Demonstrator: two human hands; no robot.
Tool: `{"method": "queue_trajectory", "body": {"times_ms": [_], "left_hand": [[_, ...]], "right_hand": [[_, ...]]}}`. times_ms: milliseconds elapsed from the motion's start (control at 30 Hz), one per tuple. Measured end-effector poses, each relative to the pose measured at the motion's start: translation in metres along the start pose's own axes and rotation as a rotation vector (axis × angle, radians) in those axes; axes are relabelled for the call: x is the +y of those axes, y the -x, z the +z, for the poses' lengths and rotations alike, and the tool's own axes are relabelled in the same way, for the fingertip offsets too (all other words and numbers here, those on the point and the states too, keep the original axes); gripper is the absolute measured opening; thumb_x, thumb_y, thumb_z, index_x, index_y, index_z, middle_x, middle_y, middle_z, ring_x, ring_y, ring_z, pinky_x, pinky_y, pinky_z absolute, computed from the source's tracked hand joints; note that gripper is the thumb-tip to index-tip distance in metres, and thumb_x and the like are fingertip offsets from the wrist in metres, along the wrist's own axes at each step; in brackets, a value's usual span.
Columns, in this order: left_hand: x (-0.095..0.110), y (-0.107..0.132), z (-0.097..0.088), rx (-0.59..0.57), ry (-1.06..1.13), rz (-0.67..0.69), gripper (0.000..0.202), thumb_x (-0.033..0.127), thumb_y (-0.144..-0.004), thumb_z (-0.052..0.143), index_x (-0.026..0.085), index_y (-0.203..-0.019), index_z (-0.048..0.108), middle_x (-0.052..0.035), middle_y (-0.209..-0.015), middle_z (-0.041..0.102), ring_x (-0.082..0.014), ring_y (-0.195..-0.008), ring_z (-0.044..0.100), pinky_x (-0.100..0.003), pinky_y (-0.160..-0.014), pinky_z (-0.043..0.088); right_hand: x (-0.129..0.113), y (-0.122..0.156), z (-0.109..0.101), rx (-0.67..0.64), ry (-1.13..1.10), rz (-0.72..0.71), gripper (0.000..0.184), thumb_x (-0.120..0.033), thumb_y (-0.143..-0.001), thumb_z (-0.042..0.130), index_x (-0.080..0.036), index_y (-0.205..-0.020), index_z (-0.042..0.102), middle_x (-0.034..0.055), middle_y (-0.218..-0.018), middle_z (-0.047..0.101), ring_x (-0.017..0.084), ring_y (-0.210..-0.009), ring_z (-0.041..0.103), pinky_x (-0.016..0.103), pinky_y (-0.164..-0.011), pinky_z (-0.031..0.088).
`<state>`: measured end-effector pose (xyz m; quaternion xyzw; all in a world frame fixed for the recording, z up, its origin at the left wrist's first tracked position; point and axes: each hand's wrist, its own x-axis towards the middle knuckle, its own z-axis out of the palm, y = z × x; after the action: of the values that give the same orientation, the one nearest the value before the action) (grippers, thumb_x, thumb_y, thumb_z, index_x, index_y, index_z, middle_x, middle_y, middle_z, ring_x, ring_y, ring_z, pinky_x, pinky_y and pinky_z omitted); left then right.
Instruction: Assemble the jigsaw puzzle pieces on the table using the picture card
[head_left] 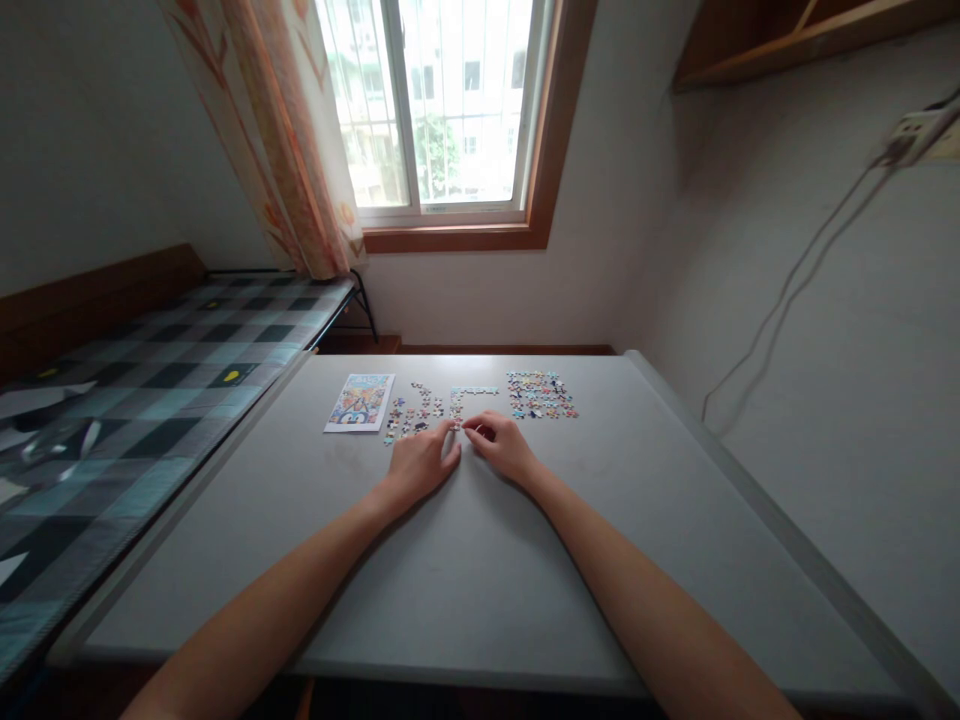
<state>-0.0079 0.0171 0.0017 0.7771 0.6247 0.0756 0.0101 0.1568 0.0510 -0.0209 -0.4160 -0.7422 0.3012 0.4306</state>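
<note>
My left hand rests on the table, its index fingertip touching the lower end of a partly joined jigsaw border and its thumb held apart. Just to the right, my right hand has thumb and index finger pinched at a small puzzle piece by that same end; the fingers partly hide it. The border makes a corner, with one row along the top and one strip down the left. Loose puzzle pieces lie scattered beyond my left hand. A denser group of puzzle pieces is spread beyond my right hand.
A printed picture sheet lies at the left of the grey table. A bed with a checked cover stands along the left side. Ahead are a window and a curtain. A cable hangs on the right wall.
</note>
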Motion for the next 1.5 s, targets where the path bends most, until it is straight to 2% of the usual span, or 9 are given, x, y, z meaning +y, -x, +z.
{"method": "queue_trajectory", "body": {"times_ms": [167, 333, 433, 600, 933, 1067, 1300, 1500], "left_hand": [[0.0000, -0.0006, -0.0001, 0.011, 0.001, -0.039, 0.049, 0.047, -0.087, 0.040, 0.026, -0.132, 0.038, -0.0083, -0.090, 0.069, -0.0241, -0.081, 0.065, -0.030, -0.068, 0.043], [0.0021, -0.0004, -0.0025, -0.012, 0.019, -0.085, 0.051, 0.047, -0.087, 0.040, 0.025, -0.133, 0.038, -0.0094, -0.094, 0.068, -0.0242, -0.085, 0.065, -0.030, -0.071, 0.043], [0.0030, -0.0002, -0.0039, -0.023, 0.033, -0.115, 0.048, 0.046, -0.088, 0.040, 0.025, -0.130, 0.043, -0.0092, -0.093, 0.068, -0.0236, -0.085, 0.064, -0.030, -0.072, 0.043], [0.0000, -0.0001, -0.0020, -0.004, 0.040, -0.070, 0.035, 0.045, -0.088, 0.038, 0.028, -0.114, 0.055, -0.0062, -0.089, 0.068, -0.0227, -0.082, 0.064, -0.029, -0.068, 0.042], [-0.0003, -0.0012, 0.0006, -0.006, 0.042, -0.103, 0.039, 0.046, -0.088, 0.039, 0.025, -0.118, 0.052, -0.0076, -0.089, 0.068, -0.0225, -0.083, 0.064, -0.029, -0.071, 0.042], [-0.0001, -0.0012, 0.0000, 0.005, 0.044, -0.104, 0.038, 0.046, -0.088, 0.039, 0.026, -0.117, 0.052, -0.0075, -0.088, 0.068, -0.0233, -0.082, 0.064, -0.029, -0.070, 0.042], [0.0026, 0.0004, -0.0058, -0.024, 0.080, -0.112, 0.037, 0.045, -0.088, 0.040, 0.026, -0.117, 0.055, -0.0068, -0.093, 0.068, -0.0218, -0.087, 0.063, -0.028, -0.073, 0.042], [0.0018, 0.0010, -0.0049, -0.007, 0.068, -0.105, 0.036, 0.045, -0.087, 0.041, 0.028, -0.115, 0.057, -0.0055, -0.092, 0.068, -0.0220, -0.086, 0.063, -0.028, -0.071, 0.042]], "right_hand": [[-0.0021, 0.0003, -0.0003, -0.001, 0.002, 0.004, 0.013, -0.021, -0.080, 0.055, -0.016, -0.084, 0.067, 0.0019, -0.078, 0.060, 0.010, -0.064, 0.055, 0.022, -0.062, 0.044], [-0.0024, 0.0002, -0.0003, -0.007, 0.002, 0.014, 0.014, -0.022, -0.081, 0.055, -0.016, -0.085, 0.067, 0.0023, -0.079, 0.060, 0.010, -0.064, 0.054, 0.023, -0.062, 0.045], [-0.0021, 0.0006, 0.0003, -0.008, 0.023, -0.004, 0.014, -0.020, -0.081, 0.055, -0.016, -0.085, 0.067, 0.0025, -0.080, 0.060, 0.010, -0.065, 0.055, 0.023, -0.063, 0.045], [0.0006, 0.0034, 0.0032, -0.027, 0.162, -0.062, 0.015, -0.014, -0.080, 0.054, -0.018, -0.085, 0.068, 0.0030, -0.082, 0.060, 0.011, -0.069, 0.054, 0.024, -0.068, 0.044], [0.0042, 0.0036, 0.0039, -0.040, 0.309, -0.118, 0.016, -0.014, -0.082, 0.054, -0.019, -0.087, 0.068, 0.0046, -0.085, 0.060, 0.016, -0.084, 0.054, 0.029, -0.080, 0.043], [0.0024, 0.0042, 0.0035, -0.057, 0.384, -0.155, 0.018, -0.016, -0.083, 0.053, -0.019, -0.093, 0.068, 0.0064, -0.091, 0.060, 0.018, -0.090, 0.051, 0.033, -0.085, 0.042], [-0.0030, 0.0050, 0.0034, -0.083, 0.540, -0.113, 0.030, -0.029, -0.082, 0.059, -0.024, -0.112, 0.063, 0.0096, -0.103, 0.056, 0.023, -0.099, 0.046, 0.039, -0.088, 0.037], [-0.0012, 0.0053, 0.0050, -0.101, 0.587, -0.116, 0.031, -0.033, -0.084, 0.057, -0.026, -0.114, 0.062, 0.0099, -0.107, 0.055, 0.025, -0.102, 0.044, 0.040, -0.089, 0.035]]}}
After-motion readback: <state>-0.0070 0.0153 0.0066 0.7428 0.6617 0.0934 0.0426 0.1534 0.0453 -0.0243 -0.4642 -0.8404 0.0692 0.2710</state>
